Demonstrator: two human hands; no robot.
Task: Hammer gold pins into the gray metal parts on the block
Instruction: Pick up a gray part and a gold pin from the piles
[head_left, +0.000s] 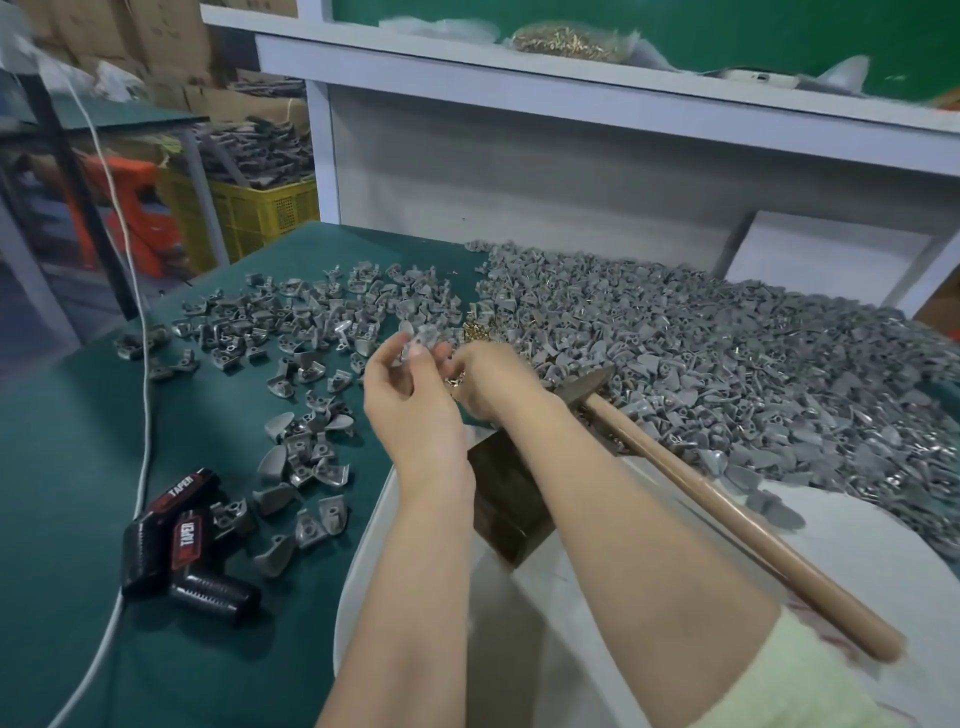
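My left hand (410, 405) pinches a gray metal part (420, 340) at its fingertips, raised above the table. My right hand (491, 382) is close beside it with curled fingers, and gold pins (456, 385) show under it; which pin it holds I cannot tell. A dark metal block (511, 501) stands below my wrists, partly hidden by them. A hammer (727, 499) with a wooden handle lies to the right, its head (584, 384) near my right hand. A small heap of gold pins (478, 330) lies just beyond my hands.
A large pile of gray parts (727, 353) covers the right of the green table (78, 441); scattered parts (291, 332) lie on the left. Black tape dispensers (176, 540) and a white cable (140, 415) sit at front left. A bag of gold pins (563, 39) rests on the shelf.
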